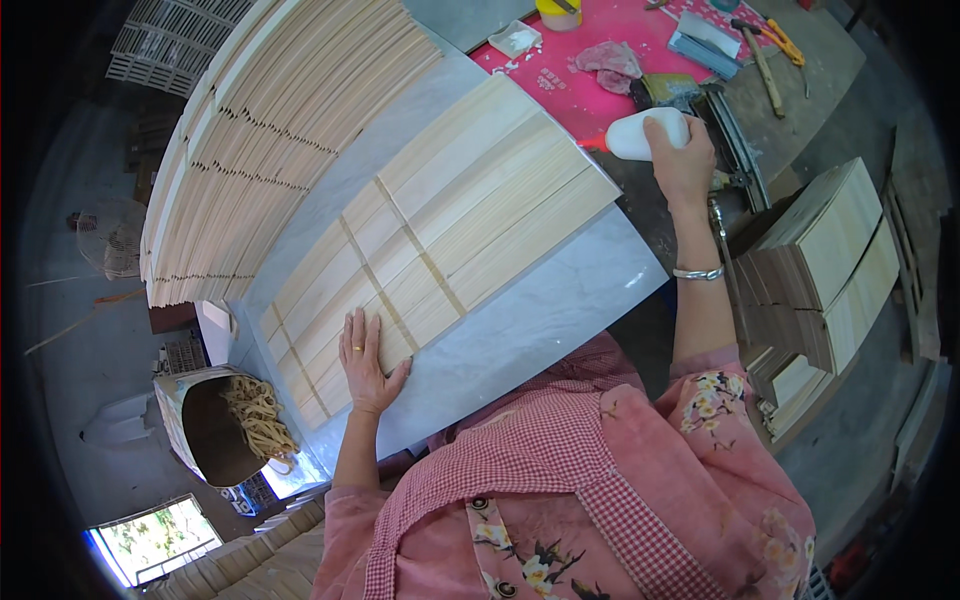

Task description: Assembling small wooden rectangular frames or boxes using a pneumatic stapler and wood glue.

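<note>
A pale wooden panel (490, 190) with three narrow grooves running across it lies on a marbled grey-white tabletop (570, 275). My left hand (368, 370) rests flat on the panel's near left part, fingers stretched out. In my right hand (688, 165) is a white squeeze bottle (628, 138) with a red nozzle. The bottle is tilted on its side, its nozzle pointing left near the panel's far right corner. What is inside the bottle cannot be seen.
A long row of grooved wooden boards (290, 130) stands along the table's far left. A bag of wood strips (258, 415) sits at left. A pink-topped surface (560, 90) holds a cloth (610, 62) and a hammer (765, 75). More boards (825, 260) are stacked at right.
</note>
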`<action>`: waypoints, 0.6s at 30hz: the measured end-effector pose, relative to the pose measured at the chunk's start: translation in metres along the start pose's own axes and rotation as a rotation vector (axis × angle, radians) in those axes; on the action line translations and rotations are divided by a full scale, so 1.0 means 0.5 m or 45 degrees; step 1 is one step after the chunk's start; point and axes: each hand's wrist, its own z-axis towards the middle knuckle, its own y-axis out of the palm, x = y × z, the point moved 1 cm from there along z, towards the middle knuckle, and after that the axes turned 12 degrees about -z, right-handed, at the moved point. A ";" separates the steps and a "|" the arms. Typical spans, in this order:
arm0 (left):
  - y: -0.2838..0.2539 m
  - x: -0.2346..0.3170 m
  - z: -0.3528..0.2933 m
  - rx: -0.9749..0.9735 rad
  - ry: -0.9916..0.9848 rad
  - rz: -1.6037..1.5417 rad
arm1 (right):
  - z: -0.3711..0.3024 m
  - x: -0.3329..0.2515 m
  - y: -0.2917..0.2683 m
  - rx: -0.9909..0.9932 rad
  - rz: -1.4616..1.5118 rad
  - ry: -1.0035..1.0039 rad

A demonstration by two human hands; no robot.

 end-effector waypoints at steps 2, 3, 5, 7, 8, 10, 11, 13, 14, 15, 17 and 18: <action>0.000 0.000 -0.001 -0.004 -0.003 -0.001 | 0.008 -0.010 0.017 0.008 0.003 -0.001; -0.001 0.000 -0.001 -0.006 -0.004 -0.002 | 0.013 -0.014 0.026 0.011 0.005 -0.002; -0.002 0.001 0.000 -0.008 -0.006 0.000 | 0.026 -0.020 0.046 0.010 0.001 -0.012; -0.002 0.002 0.001 -0.018 -0.010 0.002 | 0.041 -0.027 0.065 0.007 -0.011 -0.027; -0.002 0.002 0.002 -0.023 -0.011 0.003 | 0.046 -0.030 0.072 0.005 -0.017 -0.035; -0.002 0.002 0.001 -0.018 -0.013 0.001 | 0.052 -0.042 0.086 -0.002 0.003 -0.040; -0.002 0.001 0.001 -0.017 -0.012 -0.004 | 0.054 -0.048 0.092 -0.009 0.021 -0.041; -0.001 0.001 0.001 -0.015 -0.010 -0.013 | 0.058 -0.055 0.102 -0.022 0.054 -0.042; -0.001 0.001 0.001 -0.011 -0.011 -0.012 | 0.061 -0.057 0.107 -0.022 0.057 -0.045; -0.001 0.002 0.001 -0.015 -0.019 -0.012 | 0.062 -0.057 0.111 -0.013 0.056 -0.042; -0.002 0.004 0.001 -0.022 -0.032 -0.012 | 0.066 -0.055 0.119 0.005 0.054 -0.033; -0.002 0.004 0.002 -0.026 -0.039 -0.012 | 0.068 -0.053 0.122 0.014 0.053 -0.029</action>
